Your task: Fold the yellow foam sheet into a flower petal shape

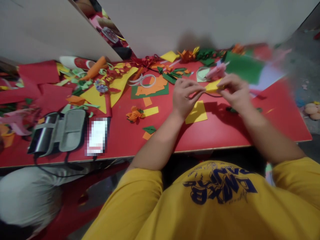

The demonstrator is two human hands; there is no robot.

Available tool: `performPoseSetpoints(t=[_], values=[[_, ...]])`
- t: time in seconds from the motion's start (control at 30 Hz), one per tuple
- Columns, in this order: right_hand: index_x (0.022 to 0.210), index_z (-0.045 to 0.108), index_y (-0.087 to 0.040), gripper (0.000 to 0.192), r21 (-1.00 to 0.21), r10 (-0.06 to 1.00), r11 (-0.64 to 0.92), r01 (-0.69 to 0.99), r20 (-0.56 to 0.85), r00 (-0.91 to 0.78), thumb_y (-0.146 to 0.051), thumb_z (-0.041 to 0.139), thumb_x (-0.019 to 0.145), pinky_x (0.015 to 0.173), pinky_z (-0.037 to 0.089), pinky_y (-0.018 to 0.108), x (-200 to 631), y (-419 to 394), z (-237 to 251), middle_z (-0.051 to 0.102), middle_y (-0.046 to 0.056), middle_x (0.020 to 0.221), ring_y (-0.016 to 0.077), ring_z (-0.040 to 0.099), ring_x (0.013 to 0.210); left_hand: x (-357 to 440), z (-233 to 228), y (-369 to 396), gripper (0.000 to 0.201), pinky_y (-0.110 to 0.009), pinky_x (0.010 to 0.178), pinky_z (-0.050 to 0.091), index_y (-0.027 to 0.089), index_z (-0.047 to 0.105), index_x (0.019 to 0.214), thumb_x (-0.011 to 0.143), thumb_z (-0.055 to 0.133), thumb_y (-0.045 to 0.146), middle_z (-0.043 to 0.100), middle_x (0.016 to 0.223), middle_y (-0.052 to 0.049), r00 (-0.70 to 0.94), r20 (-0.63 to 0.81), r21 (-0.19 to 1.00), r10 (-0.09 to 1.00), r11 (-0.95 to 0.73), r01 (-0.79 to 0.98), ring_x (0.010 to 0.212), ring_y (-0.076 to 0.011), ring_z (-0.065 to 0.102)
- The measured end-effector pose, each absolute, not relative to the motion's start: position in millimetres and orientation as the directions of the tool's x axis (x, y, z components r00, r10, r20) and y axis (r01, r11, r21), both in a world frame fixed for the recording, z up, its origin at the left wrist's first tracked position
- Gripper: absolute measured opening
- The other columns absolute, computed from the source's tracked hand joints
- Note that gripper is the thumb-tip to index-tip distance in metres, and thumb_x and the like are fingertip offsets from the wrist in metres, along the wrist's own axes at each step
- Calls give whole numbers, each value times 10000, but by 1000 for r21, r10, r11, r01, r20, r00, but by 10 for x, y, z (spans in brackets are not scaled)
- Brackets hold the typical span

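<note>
Above the red table, my left hand and my right hand pinch opposite ends of a small piece of yellow paper, which looks folded. Below it on the table lies a yellow paper square. A green piece sits under my right hand, partly hidden. To the left of my left forearm are an orange paper flower, a yellow strip and a green paper leaf.
The red table bears a phone, an open grey case, orange and green sheets, tape rolls, a pink glue gun and a green sheet. Someone's light-clad leg is at the lower left.
</note>
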State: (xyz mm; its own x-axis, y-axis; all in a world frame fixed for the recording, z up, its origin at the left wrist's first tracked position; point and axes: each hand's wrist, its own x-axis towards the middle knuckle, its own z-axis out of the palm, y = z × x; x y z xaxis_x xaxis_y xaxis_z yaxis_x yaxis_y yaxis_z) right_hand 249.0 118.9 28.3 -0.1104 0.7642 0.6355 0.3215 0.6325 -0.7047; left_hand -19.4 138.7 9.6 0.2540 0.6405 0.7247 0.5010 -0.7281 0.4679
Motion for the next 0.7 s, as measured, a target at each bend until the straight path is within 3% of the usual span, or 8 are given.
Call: performPoseSetpoints(t=[0.17, 0.37, 0.57, 0.7], values=[[1140, 905, -357, 263, -591, 721, 665, 456, 669, -183, -577, 966, 1009, 973, 700, 502, 2534, 1172, 319, 851, 61, 1149, 305, 803, 1073, -183, 95, 1381, 496, -520, 1134, 592, 352, 955, 1164, 1172, 667, 756, 865, 1085, -62, 281, 711, 458, 645, -727, 511, 1100, -279, 764], [1109, 931, -379, 256, -480, 711, 656, 582, 651, -266, -626, 864, 1098, 1008, 681, 559, 2631, 1214, 278, 813, 82, 1061, 322, 776, 1047, -206, 87, 1414, 476, -521, 1121, 587, 361, 964, 1166, 1142, 713, 765, 838, 1077, -65, 304, 682, 481, 665, -722, 497, 1064, -277, 753], [1118, 953, -366, 234, -557, 758, 619, 554, 608, -236, -593, 911, 1079, 975, 696, 535, 2643, 1238, 258, 825, 70, 1076, 297, 784, 1007, -249, 67, 1447, 522, -493, 1065, 618, 342, 985, 1148, 1120, 728, 796, 862, 1055, -87, 310, 618, 543, 722, -678, 495, 1035, -282, 782], [1066, 972, -353, 161, -612, 783, 592, 524, 591, -194, -511, 949, 1045, 942, 707, 534, 2615, 1238, 281, 842, 58, 1048, 292, 797, 969, -224, 79, 1410, 520, -406, 908, 637, 336, 992, 1132, 1098, 769, 805, 884, 1042, -72, 284, 596, 629, 751, -657, 416, 953, -238, 789]])
